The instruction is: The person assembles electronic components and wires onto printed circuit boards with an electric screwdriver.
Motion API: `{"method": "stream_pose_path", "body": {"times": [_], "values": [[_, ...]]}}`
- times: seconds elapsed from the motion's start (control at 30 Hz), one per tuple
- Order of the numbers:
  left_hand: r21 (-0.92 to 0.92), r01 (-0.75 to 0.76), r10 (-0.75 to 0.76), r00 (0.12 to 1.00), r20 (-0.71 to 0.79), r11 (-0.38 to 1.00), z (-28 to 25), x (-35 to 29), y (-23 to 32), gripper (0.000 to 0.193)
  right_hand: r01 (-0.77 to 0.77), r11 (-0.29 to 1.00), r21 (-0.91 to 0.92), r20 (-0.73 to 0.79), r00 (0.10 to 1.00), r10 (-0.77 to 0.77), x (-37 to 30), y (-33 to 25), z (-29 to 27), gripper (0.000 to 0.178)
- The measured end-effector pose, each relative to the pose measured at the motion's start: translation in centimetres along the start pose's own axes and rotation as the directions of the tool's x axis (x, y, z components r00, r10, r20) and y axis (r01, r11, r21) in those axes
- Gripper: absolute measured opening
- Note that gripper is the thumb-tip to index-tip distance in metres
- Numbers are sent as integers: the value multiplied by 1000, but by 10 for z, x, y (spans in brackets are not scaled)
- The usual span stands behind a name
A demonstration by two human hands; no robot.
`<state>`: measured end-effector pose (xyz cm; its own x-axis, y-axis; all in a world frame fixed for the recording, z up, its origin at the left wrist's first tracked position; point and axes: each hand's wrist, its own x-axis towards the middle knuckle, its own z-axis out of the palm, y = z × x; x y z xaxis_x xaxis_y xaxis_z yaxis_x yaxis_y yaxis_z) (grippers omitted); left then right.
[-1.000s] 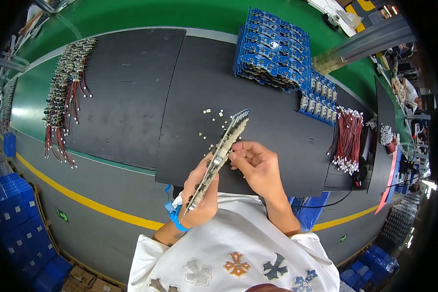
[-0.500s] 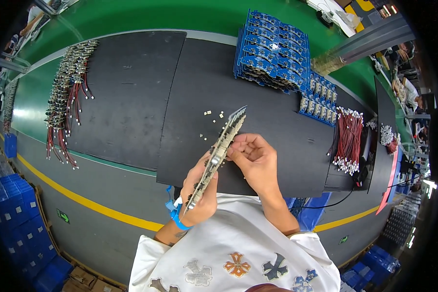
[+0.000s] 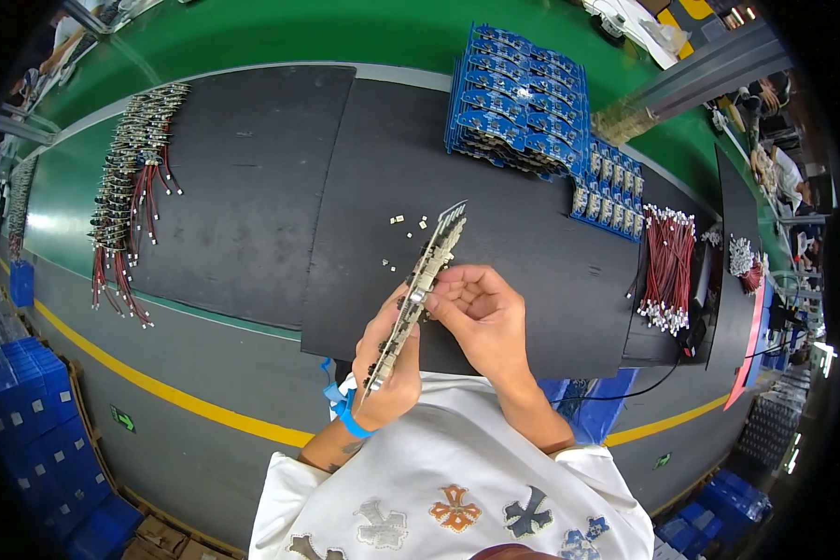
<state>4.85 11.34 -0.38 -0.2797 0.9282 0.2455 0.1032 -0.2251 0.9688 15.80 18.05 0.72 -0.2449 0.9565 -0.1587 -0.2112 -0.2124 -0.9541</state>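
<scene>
My left hand grips the lower part of a circuit board panel, its fingers on one side and its thumb on the other. The panel is tilted nearly on edge above the table, with rows of pale connectors and dark parts along it. My right hand is at the panel's right side, fingers curled and closed, thumb and index fingertip against the connectors. Whatever lies between those fingertips is too small to make out. Just beyond the panel, several small whitish pieces lie scattered on the black mat.
A tall stack of blue circuit boards stands at the far right, with smaller blue boards beside it. Red-and-black wires with white plugs lie further right. Wired boards line the left end. A blue wrist strap circles my left wrist.
The panel has shifted slightly left and turned, showing a little more of its connector side. My right hand has moved slightly left, its thumb a little lower along the panel.
</scene>
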Motion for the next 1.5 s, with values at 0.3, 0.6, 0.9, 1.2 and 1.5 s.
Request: {"method": "stream_pose_path", "body": {"times": [0.3,0.6,0.9,1.2,1.5], "values": [[-31,-4,4,1000,1,1000,0,0,-2,35,-10,1000,-12,-13,1000,10,2,-3,-1,21],[-54,-12,13,1000,15,998,2,6,1,39,-2,998,-65,-19,1000,1,3,1,-3,17],[-2,-119,119,993,17,993,7,17,3,41,20,993,118,67,997,-28,1,-9,5,20],[12,-96,96,995,0,995,4,15,-2,39,-42,996,73,62,997,37,5,-6,4,18],[132,-132,138,990,-36,982,8,18,0,31,-36,996,80,66,997,31,5,-7,4,16]]}}
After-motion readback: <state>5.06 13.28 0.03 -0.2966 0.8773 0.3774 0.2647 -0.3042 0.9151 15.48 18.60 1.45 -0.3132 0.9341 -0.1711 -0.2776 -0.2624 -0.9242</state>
